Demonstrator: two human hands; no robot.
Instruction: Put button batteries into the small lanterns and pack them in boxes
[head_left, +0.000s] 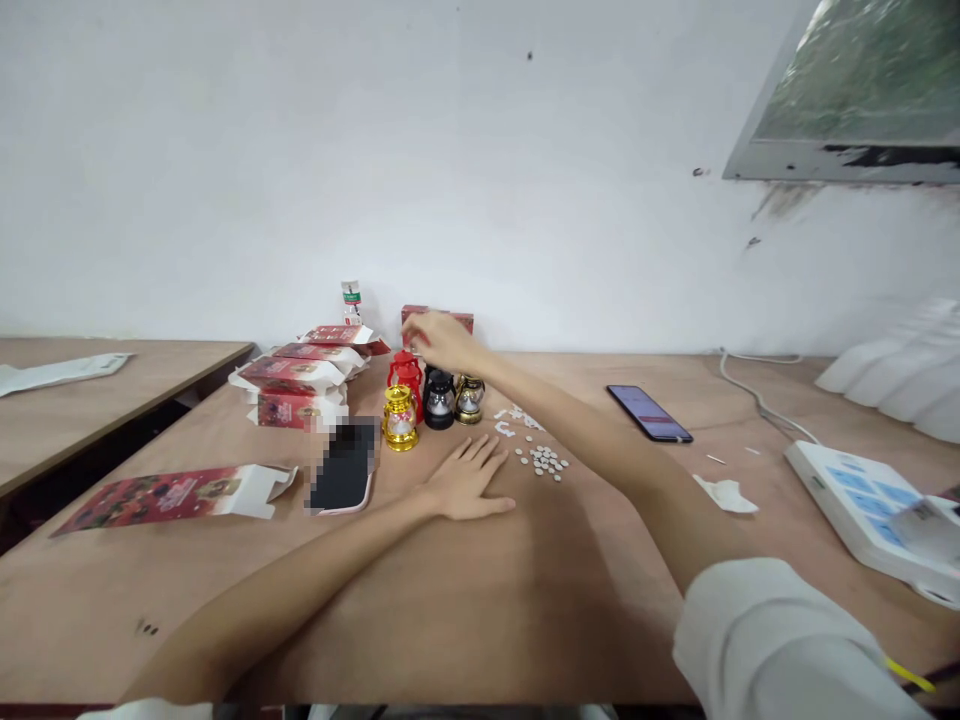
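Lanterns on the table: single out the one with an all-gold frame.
The bright gold lantern, at the near left of the group, in front of the red lantern; the others are red, black, or dark with gold parts.

A whitish wall (225,150) fills the upper half of the frame, pitted and scuffed beneath a grey-framed window (870,80) showing blurred green at upper right. A brown wood-topped table (450,620) spans the lower half, with a second table (60,420) at left, under soft light.
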